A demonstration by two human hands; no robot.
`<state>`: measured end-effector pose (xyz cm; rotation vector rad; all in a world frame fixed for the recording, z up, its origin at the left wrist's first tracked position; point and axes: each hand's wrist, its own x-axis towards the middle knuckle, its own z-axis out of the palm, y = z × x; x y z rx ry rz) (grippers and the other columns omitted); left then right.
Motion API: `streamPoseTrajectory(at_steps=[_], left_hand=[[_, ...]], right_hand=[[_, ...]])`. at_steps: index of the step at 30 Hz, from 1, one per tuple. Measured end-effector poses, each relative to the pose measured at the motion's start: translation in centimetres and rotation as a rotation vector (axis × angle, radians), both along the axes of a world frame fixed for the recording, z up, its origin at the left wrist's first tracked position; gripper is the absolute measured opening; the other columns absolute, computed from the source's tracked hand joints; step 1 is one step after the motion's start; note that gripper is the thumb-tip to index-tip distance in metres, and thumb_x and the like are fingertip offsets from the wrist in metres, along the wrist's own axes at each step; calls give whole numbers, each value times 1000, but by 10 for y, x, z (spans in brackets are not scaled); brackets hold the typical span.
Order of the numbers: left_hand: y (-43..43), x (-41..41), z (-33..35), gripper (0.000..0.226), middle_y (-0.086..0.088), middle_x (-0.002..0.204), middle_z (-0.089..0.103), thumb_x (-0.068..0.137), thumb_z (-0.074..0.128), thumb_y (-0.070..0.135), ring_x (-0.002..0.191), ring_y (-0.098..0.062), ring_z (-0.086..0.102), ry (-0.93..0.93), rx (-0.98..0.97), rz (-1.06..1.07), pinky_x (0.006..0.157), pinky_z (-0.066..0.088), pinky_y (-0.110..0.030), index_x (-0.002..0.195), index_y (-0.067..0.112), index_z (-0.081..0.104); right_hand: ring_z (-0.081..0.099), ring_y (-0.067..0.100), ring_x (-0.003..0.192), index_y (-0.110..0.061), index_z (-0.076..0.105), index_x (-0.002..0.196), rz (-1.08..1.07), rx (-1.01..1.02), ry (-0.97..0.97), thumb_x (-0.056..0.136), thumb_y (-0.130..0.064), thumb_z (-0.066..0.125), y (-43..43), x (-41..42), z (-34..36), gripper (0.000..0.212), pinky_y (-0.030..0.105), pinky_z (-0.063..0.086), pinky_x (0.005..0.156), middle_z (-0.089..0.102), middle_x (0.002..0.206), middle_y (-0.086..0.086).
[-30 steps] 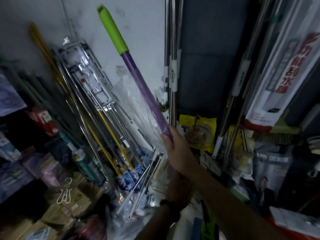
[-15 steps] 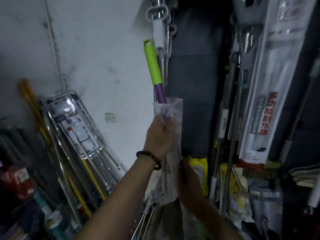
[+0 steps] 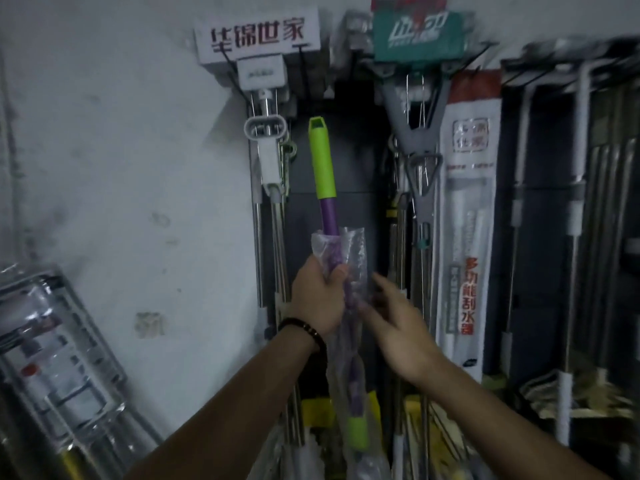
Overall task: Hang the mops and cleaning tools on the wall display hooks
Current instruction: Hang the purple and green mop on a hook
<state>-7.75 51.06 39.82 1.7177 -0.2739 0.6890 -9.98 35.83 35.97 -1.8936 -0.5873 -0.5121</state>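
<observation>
The purple mop pole [image 3: 328, 213] with a lime-green grip stood nearly upright, rising from the left hand [image 3: 318, 296], whose fingers [image 3: 334, 274] clasped it through a clear plastic sleeve [image 3: 354, 251]. Its tip lay just below a black wire hook [image 3: 304, 74]. The right hand [image 3: 401, 327] hovered beside it, fingers spread and empty. The white sign [image 3: 256, 36] above read 华锦世家, and the hanging white package [image 3: 467, 237] read 多功能刮水器.

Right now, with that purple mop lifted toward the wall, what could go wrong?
Only the left hand grips the mop, and through loose plastic wrap, so it might slip. The right hand is open beside it. The green grip stands close to the hung white-handled mop and could knock it while seeking a hook.
</observation>
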Motion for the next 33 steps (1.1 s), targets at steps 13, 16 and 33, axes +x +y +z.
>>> streamPoseTrajectory(at_steps=[13, 16, 33], left_hand=[[-38, 91, 91, 24, 4, 94, 77, 101, 50, 18, 89, -15, 74, -170, 84, 54, 73, 59, -32, 112, 27, 70], [-41, 117, 107, 22, 1, 82, 76, 102, 50, 19, 74, -15, 71, -158, 52, 73, 59, 50, -27, 98, 23, 72], [-63, 218, 144, 22, -3, 83, 78, 96, 54, 12, 82, -23, 76, -243, 43, 112, 77, 62, -49, 95, 20, 74]], right_hand=[[53, 7, 53, -40, 29, 162, -190, 28, -327, 99, -27, 67, 18, 114, 181, 75, 15, 48, 54, 59, 68, -3], [58, 11, 59, -45, 23, 163, -159, 35, -316, 100, -26, 65, 19, 144, 200, 78, 31, 59, 65, 65, 77, 0], [67, 12, 81, -40, 18, 165, -116, 41, -344, 105, -22, 58, -1, 249, 241, 74, 20, 51, 71, 70, 104, 2]])
